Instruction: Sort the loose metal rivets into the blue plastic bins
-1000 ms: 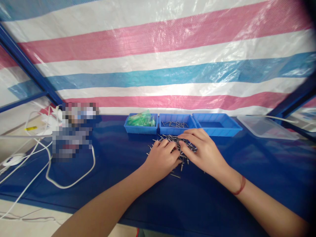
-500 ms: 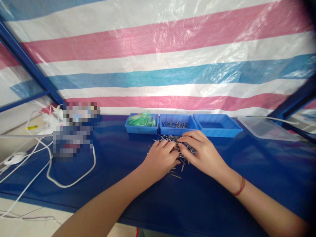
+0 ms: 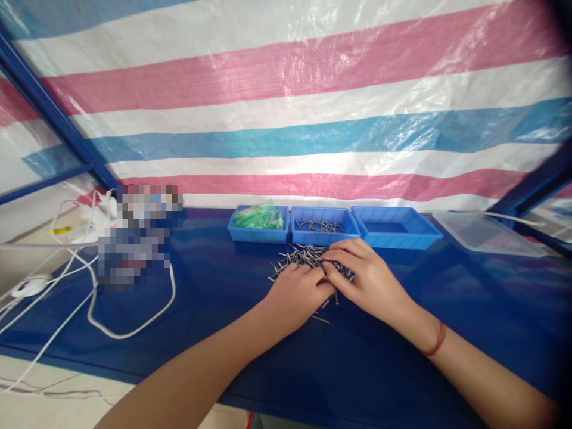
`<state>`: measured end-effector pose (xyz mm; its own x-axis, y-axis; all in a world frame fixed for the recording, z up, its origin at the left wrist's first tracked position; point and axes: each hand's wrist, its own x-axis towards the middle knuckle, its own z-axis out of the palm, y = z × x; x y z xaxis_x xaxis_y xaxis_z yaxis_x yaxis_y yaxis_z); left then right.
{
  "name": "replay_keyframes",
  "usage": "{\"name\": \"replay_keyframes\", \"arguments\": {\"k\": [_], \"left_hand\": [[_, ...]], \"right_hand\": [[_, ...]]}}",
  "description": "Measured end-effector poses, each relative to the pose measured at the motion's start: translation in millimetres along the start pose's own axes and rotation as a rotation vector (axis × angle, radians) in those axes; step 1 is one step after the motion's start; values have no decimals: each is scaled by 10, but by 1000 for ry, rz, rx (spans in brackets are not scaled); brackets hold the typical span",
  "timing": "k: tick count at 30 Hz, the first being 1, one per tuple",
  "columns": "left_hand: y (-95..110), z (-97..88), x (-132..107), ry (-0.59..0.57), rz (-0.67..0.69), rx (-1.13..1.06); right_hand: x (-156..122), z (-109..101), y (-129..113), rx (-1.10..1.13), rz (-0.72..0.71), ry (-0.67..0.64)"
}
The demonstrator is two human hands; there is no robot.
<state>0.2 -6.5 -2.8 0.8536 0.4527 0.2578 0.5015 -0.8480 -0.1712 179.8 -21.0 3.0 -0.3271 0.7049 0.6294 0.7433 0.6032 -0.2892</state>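
A loose heap of thin metal screws (image 3: 307, 256) lies on the blue tabletop, with both hands on it. My left hand (image 3: 297, 295) rests on the near left side of the heap, its fingers curled down among the screws and the tips hidden. From the right, my right hand (image 3: 364, 277) bends over the heap, thumb and fingers bent inward, the fingertips close to the left thumb. Some screws show beneath its palm. Just behind the heap, a blue bin (image 3: 326, 239) contains several screws. One single screw (image 3: 320, 320) lies apart at the near side.
Left of the screw bin stands a blue bin (image 3: 259, 237) with green plastic bags (image 3: 261, 215). To its right is another blue bin (image 3: 397, 239), then a clear plastic lid (image 3: 485, 235). White cables (image 3: 129, 335) and blurred-out items occupy the left side. Striped sheeting hangs behind.
My left hand has shifted slightly to the right and nearer, uncovering more screws at the heap's left. My right hand has stayed nearly in place.
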Motion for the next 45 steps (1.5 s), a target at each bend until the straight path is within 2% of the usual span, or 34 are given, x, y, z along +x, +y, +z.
{"name": "replay_keyframes", "arguments": {"k": [7,20,23,29,33,40,45], "left_hand": [[-12,-11,4,-9,38,-12],[-32,-9,17,-9,-33,-75],[-94,-21,32,59,-138,-285],[-165,-70,82,332,-491,-920],[-141,-97,105,381,-589,-1223],[-115,-75,119,423,-589,-1399],[-135,-40,104,322,-599,-1302]], "right_hand": [[16,-15,-15,24,14,-4],[34,-40,-48,93,52,-63],[32,-47,-70,178,101,-102],[16,0,-73,328,259,-139],[16,38,-47,477,309,-149],[42,31,-59,661,467,-82],[37,16,-64,657,445,5]]}}
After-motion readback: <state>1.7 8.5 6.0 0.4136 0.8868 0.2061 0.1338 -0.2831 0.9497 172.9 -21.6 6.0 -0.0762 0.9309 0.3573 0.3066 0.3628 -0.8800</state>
